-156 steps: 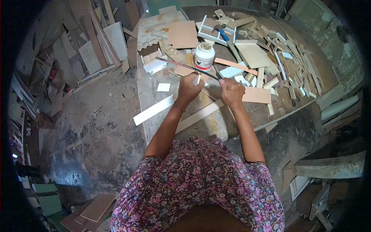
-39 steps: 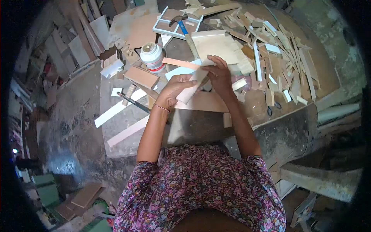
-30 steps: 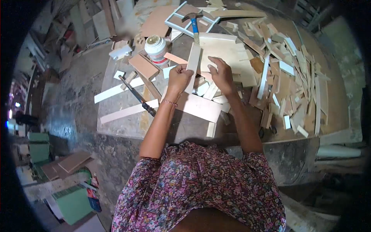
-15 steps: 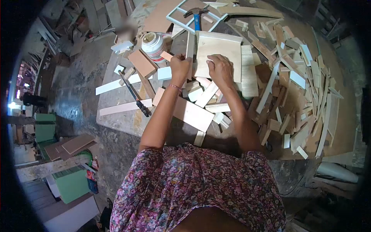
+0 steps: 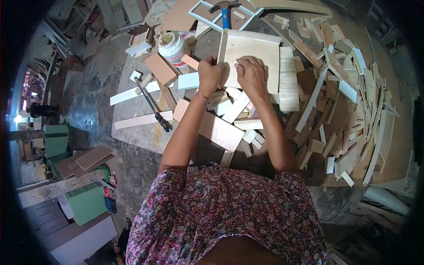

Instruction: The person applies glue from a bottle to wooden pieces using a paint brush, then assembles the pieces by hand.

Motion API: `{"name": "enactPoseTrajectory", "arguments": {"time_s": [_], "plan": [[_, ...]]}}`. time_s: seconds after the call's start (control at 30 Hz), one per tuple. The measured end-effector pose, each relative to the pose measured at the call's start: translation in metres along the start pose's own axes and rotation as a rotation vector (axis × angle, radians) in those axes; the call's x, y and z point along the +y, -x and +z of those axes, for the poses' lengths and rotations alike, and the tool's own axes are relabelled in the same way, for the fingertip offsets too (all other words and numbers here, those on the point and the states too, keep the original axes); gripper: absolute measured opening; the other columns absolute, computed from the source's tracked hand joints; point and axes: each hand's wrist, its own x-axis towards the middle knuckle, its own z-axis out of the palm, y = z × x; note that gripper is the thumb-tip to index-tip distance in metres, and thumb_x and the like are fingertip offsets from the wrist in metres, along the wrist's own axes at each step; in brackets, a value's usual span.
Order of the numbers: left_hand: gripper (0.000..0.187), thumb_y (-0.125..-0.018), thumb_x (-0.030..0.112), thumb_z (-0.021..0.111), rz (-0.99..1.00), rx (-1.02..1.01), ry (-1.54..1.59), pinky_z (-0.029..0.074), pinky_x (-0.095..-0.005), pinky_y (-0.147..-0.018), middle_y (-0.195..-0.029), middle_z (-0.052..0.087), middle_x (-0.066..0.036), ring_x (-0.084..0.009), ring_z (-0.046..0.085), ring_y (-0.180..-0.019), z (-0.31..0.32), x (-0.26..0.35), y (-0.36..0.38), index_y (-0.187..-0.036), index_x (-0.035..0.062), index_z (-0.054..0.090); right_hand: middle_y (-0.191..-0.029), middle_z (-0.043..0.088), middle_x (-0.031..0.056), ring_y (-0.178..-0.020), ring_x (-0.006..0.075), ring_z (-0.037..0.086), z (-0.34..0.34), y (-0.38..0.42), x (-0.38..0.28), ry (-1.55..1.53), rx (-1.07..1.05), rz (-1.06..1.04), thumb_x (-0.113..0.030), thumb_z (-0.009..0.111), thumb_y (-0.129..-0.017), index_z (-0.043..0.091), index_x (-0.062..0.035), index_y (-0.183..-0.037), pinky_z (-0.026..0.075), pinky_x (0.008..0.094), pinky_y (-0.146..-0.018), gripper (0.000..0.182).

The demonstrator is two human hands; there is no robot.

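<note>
A shallow wooden tray (image 5: 254, 51), a pale panel with raised strips along its edges, lies in front of me. My left hand (image 5: 210, 76) is at its left side, fingers closed on a thin wooden strip (image 5: 223, 48) that runs along the tray's left edge. My right hand (image 5: 253, 78) rests on the panel, fingers extended and slightly bent. A small orange-brown block (image 5: 190, 62) shows just left of my left hand. Beyond the tray lies a claw hammer (image 5: 225, 17) with a blue handle.
An open white jar (image 5: 172, 48) stands left, near a brown block (image 5: 161, 70) and a dark slender tool (image 5: 152, 104). A layered plywood stack (image 5: 289, 84) lies right of the tray. Scrap wood (image 5: 335, 101) is heaped farther right. A white frame (image 5: 205, 15) lies at the back.
The strip at my left hand has moved right, from standing apart to lying against the tray's left edge. My right hand stays on the panel.
</note>
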Motion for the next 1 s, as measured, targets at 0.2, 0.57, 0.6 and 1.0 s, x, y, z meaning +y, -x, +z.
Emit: {"name": "enactPoseTrajectory", "arguments": {"time_s": [0.2, 0.57, 0.6, 1.0], "plan": [[0.015, -0.064, 0.005, 0.055, -0.046, 0.000, 0.005, 0.042, -0.0262, -0.054, -0.066, 0.059, -0.013, -0.0152, 0.055, -0.058, 0.002, 0.000, -0.003, -0.075, -0.0058, 0.057, -0.084, 0.055, 0.0027, -0.085, 0.0197, 0.047, 0.004, 0.001, 0.004, -0.016, 0.018, 0.000, -0.016, 0.055, -0.069, 0.059, -0.0073, -0.078, 0.033, 0.0345, -0.075, 0.013], [0.015, -0.063, 0.004, 0.056, -0.008, 0.004, -0.073, 0.043, -0.0264, -0.053, -0.066, 0.058, -0.013, -0.0159, 0.055, -0.057, 0.004, 0.001, -0.005, -0.075, -0.0051, 0.057, -0.084, 0.055, 0.0030, -0.085, 0.0204, 0.047, 0.003, 0.002, 0.004, -0.028, 0.028, -0.011, -0.015, 0.055, -0.069, 0.059, -0.0068, -0.077, 0.032, 0.0346, -0.075, 0.013], [0.015, -0.063, 0.004, 0.056, 0.006, 0.005, -0.084, 0.043, -0.0264, -0.054, -0.066, 0.058, -0.013, -0.0160, 0.055, -0.058, 0.004, 0.005, -0.003, -0.075, -0.0050, 0.057, -0.084, 0.055, 0.0030, -0.085, 0.0204, 0.047, 0.003, 0.002, 0.004, -0.030, 0.030, -0.010, -0.015, 0.055, -0.069, 0.059, -0.0068, -0.077, 0.032, 0.0346, -0.074, 0.012], [0.016, -0.062, 0.006, 0.058, 0.053, -0.012, -0.073, 0.043, -0.0277, -0.056, -0.068, 0.059, -0.016, -0.0199, 0.057, -0.060, 0.007, -0.012, -0.005, -0.074, -0.0049, 0.057, -0.086, 0.055, 0.0033, -0.085, 0.0207, 0.047, 0.005, 0.002, 0.007, -0.041, 0.026, 0.004, -0.015, 0.055, -0.068, 0.059, -0.0074, -0.077, 0.032, 0.0349, -0.075, 0.012]]}}
